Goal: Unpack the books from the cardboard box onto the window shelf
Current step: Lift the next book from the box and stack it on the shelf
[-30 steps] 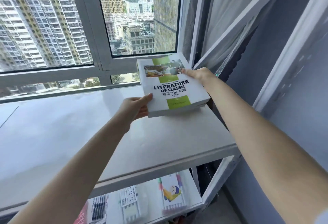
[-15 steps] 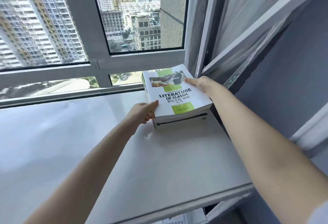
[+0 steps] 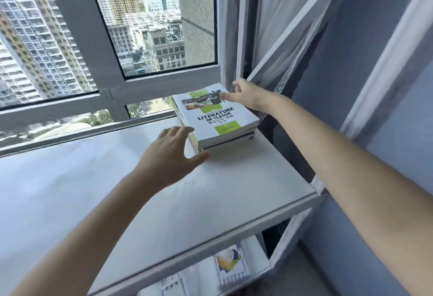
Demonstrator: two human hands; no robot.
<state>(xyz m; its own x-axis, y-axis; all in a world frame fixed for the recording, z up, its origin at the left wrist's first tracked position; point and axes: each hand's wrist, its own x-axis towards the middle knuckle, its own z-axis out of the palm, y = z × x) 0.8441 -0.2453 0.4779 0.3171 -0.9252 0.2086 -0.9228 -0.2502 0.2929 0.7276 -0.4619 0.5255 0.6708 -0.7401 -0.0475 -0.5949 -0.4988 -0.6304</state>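
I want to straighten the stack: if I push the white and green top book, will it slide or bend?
It probably slides: the top book lies flat on the lower book, and its cover looks smooth. It looks thick, so likely stiff. It should hardly tip.

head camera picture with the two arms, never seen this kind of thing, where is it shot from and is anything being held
No machine here: these are a person's two bare arms, filmed by a wide-angle camera worn on their head, looking forward and down. The left hand and right hand are both open, fingers spread, one at each side of a small stack of books; neither grips anything. The top book, white and green, reads LITERATURE OF CLASSIC and lies flat on a second book. The stack rests on the white window shelf, in its far right corner by the window. A lower shelf beneath holds items too blurred to name.
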